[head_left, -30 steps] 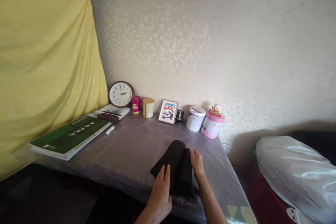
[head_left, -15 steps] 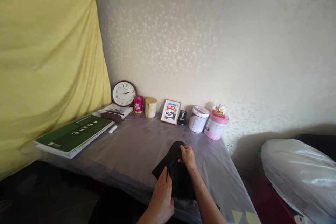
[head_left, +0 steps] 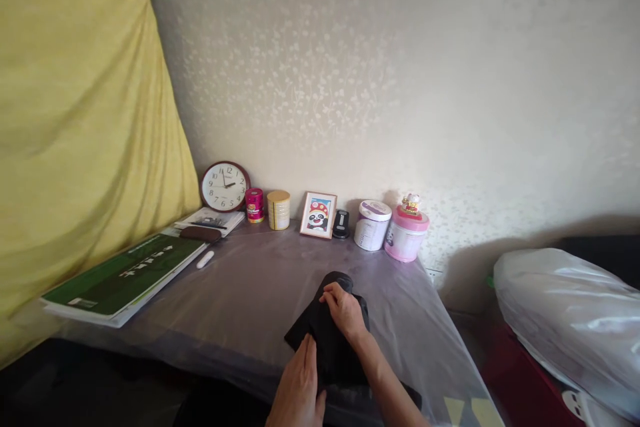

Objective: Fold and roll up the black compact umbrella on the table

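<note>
A black cloth point(head_left: 343, 360), partly folded over itself, lies at the front of the table; its kind does not show clearly. My right hand point(head_left: 345, 310) is closed on the upper layer, fingers bent and pinching the fabric near the middle of the piece. Along the near left edge, my left hand point(head_left: 300, 380) has its fingers pressed together and the cloth caught between them and the thumb. A rounded end of the cloth sticks out beyond my right hand, and a corner points left. Part of the fabric is hidden under my right forearm.
Plastic film covers the table point(head_left: 240, 307). Along the wall stand a clock point(head_left: 225, 185), a pink can point(head_left: 255, 205), a yellow-lidded can point(head_left: 279, 210), a panda picture frame point(head_left: 318, 215), and two tubs point(head_left: 373, 225). A green book point(head_left: 125, 277) lies left; a white plastic bag point(head_left: 565, 307) bulges right.
My right hand has moved left across the cloth, carrying the upper layer over. My left hand has shifted slightly down and left. The whole view has turned a little.
</note>
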The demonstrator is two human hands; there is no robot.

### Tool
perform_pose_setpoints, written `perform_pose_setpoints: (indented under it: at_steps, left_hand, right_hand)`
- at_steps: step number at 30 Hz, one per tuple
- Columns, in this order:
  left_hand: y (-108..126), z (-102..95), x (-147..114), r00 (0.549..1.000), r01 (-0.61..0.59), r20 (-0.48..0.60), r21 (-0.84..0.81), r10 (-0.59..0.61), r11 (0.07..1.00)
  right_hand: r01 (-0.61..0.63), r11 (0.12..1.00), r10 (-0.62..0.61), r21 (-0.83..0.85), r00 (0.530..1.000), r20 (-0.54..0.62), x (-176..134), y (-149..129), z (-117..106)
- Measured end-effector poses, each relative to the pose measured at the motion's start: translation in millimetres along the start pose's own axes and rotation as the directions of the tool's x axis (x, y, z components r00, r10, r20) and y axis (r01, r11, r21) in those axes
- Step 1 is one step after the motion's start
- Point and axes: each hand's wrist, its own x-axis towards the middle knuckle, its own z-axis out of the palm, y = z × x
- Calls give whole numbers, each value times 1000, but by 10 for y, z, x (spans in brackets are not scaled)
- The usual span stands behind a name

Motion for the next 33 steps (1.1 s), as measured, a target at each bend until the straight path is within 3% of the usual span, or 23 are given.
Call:
perform_pose_setpoints:
  at_steps: [4, 7, 9, 14, 17, 24, 30, 33]
  left_hand:
    - [-6, -1, -36, 984, 29, -178, 178, 3, 984]
    - [82, 15, 51, 973, -102, -176, 263, 152, 959]
    - [125, 77, 118, 963, -164, -156, 307, 219, 937]
    - [96, 297, 187, 958, -48, -246, 379, 150, 924]
    - [50, 382, 196, 943, -16, -299, 397, 146, 918]
    - [-13, 491, 244, 940, 48, -326, 409, 97, 911]
    - [-57, 450, 249, 982, 85, -189, 407, -7, 909]
    - [-18, 366, 266, 990, 111, -126, 403, -65, 909]
  right_hand:
    - [111, 971, -113, -213, 994, 4, -82, -11, 39]
    - [163, 939, -168, -303, 986, 10, -92, 7, 69]
    - [200, 936, -205, -290, 979, 14, -97, 28, 68]
    - [409, 908, -413, -85, 910, -29, -224, 119, -9]
    - [475, 880, -476, -27, 878, -58, -313, 215, -41]
    - [380, 917, -384, -124, 923, -8, -77, 502, 32]
    - [322, 932, -336, -164, 940, -66, 329, 673, 110]
    - [235, 952, -263, -193, 956, -131, 420, 694, 82]
